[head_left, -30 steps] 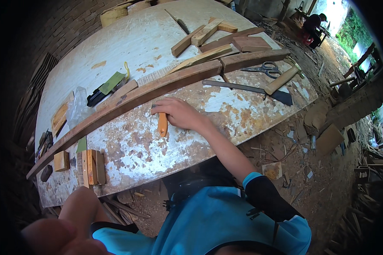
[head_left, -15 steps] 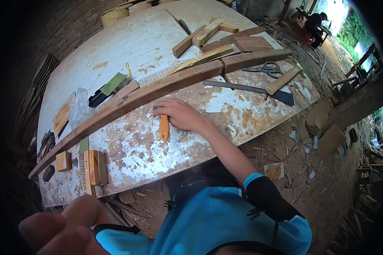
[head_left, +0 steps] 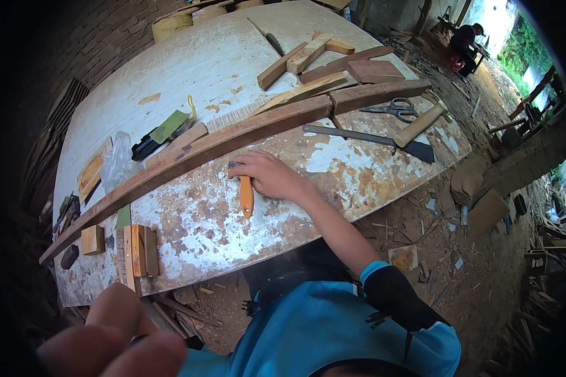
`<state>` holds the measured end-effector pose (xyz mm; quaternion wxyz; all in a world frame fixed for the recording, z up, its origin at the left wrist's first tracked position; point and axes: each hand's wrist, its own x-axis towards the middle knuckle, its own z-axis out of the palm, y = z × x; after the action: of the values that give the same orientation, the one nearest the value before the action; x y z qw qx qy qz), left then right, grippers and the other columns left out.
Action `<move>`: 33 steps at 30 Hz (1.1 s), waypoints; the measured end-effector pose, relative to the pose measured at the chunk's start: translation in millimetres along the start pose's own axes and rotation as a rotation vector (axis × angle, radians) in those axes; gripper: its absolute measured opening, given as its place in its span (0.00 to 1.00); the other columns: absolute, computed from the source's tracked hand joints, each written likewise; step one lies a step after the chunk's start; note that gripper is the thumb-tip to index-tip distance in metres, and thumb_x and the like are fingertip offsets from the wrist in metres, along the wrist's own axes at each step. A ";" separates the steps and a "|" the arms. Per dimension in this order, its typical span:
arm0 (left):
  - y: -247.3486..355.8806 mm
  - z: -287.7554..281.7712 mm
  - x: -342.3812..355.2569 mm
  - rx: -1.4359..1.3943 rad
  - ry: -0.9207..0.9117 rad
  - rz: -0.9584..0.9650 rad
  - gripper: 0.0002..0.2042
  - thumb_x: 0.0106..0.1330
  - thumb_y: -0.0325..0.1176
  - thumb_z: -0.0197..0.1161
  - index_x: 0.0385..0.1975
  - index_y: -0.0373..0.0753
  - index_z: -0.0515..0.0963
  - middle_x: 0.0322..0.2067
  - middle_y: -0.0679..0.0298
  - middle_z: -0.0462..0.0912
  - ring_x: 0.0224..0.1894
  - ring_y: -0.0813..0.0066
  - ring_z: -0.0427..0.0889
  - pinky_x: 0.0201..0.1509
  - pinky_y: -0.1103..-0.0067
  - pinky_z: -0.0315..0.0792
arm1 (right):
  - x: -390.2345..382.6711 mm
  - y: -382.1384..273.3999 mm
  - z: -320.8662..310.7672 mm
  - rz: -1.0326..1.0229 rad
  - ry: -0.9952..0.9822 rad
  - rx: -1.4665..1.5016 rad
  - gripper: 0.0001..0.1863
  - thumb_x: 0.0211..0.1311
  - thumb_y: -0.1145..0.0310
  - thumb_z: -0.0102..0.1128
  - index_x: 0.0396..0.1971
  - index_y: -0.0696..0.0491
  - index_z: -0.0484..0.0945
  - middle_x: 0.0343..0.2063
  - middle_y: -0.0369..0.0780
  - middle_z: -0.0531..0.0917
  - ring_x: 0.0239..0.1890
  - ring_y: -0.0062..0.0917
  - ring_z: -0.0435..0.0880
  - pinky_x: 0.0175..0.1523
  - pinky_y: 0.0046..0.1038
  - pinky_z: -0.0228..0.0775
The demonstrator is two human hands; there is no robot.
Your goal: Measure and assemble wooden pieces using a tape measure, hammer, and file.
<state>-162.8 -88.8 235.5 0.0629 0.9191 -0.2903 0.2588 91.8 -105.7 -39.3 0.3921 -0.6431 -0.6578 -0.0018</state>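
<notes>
On the worn, paint-stained table (head_left: 195,251), my right hand (head_left: 267,176) is wrapped round an orange-handled brush (head_left: 246,200). Its handle points toward me, while my fingers hide most of its head. A bit of grey shows beside the fingertips. My left hand (head_left: 116,352) is raised close to the camera at the lower left. Only large, blurred fingers show of it, and whether they hold anything is not visible. Just beyond my right hand runs a long curved wooden beam (head_left: 233,135).
Right of the hand lie a dark long-bladed tool (head_left: 365,138), a hammer (head_left: 421,124) and scissors (head_left: 396,110). Wood blocks (head_left: 142,250) stand near left. Beyond the beam are a plastic bag (head_left: 118,160), wood pieces (head_left: 308,53) and a saw (head_left: 267,36). A person (head_left: 465,47) sits far right.
My right hand and the brush sit slightly lower and further right in the picture. My left hand has shifted right, with its fingers larger in the picture.
</notes>
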 end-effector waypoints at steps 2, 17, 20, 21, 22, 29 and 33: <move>-3.2 1.3 3.2 -0.001 -0.007 0.005 0.13 0.52 0.31 0.58 0.40 0.44 0.77 0.34 0.64 0.78 0.26 0.76 0.77 0.25 0.78 0.69 | 0.2 -0.6 -0.5 0.026 -0.025 0.009 0.18 0.48 0.82 0.48 0.39 0.49 0.78 0.42 0.40 0.77 0.53 0.36 0.71 0.60 0.35 0.60; -14.5 54.7 43.4 0.026 -0.059 0.014 0.12 0.49 0.25 0.60 0.36 0.42 0.80 0.33 0.64 0.80 0.24 0.76 0.79 0.24 0.79 0.71 | 3.0 -0.2 -1.6 0.042 -0.076 0.032 0.18 0.50 0.81 0.47 0.40 0.51 0.78 0.46 0.42 0.76 0.55 0.37 0.70 0.62 0.35 0.58; -64.9 91.6 24.7 -0.035 -0.069 -0.227 0.12 0.49 0.24 0.61 0.35 0.42 0.81 0.33 0.64 0.81 0.24 0.77 0.79 0.24 0.79 0.71 | 3.8 -2.6 -3.7 0.092 -0.058 0.215 0.17 0.51 0.78 0.48 0.41 0.51 0.77 0.45 0.44 0.77 0.52 0.38 0.72 0.59 0.36 0.61; -88.7 105.4 20.2 -0.103 0.004 -0.244 0.12 0.49 0.23 0.61 0.35 0.42 0.81 0.33 0.64 0.81 0.24 0.77 0.79 0.24 0.79 0.71 | 4.3 -2.9 -5.6 0.139 -0.044 0.299 0.16 0.52 0.76 0.48 0.42 0.51 0.76 0.44 0.45 0.77 0.51 0.39 0.73 0.57 0.37 0.63; -107.3 118.8 13.5 -0.175 0.039 -0.280 0.12 0.52 0.25 0.61 0.38 0.42 0.80 0.32 0.64 0.81 0.25 0.76 0.79 0.25 0.80 0.71 | 4.8 -3.6 -7.5 0.185 -0.028 0.382 0.16 0.52 0.75 0.49 0.42 0.51 0.76 0.43 0.45 0.77 0.50 0.40 0.74 0.56 0.37 0.64; -163.5 161.5 -33.8 -0.186 0.247 -0.501 0.10 0.62 0.34 0.59 0.41 0.41 0.80 0.33 0.62 0.80 0.26 0.74 0.77 0.28 0.79 0.71 | 8.3 -8.5 -18.3 0.126 0.014 0.168 0.18 0.49 0.79 0.54 0.42 0.50 0.76 0.42 0.41 0.78 0.47 0.38 0.76 0.50 0.37 0.69; -168.0 166.3 -40.3 -0.148 0.280 -0.470 0.10 0.62 0.34 0.59 0.41 0.41 0.80 0.34 0.62 0.80 0.27 0.73 0.78 0.29 0.80 0.71 | 9.3 -3.7 -19.6 0.149 0.194 0.114 0.21 0.49 0.80 0.56 0.46 0.48 0.73 0.42 0.40 0.78 0.44 0.37 0.78 0.46 0.34 0.72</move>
<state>-22.7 25.5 78.0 0.2278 0.9095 -0.0759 0.3394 100.0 -108.5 -19.1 0.4890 -0.6636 -0.5661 0.0024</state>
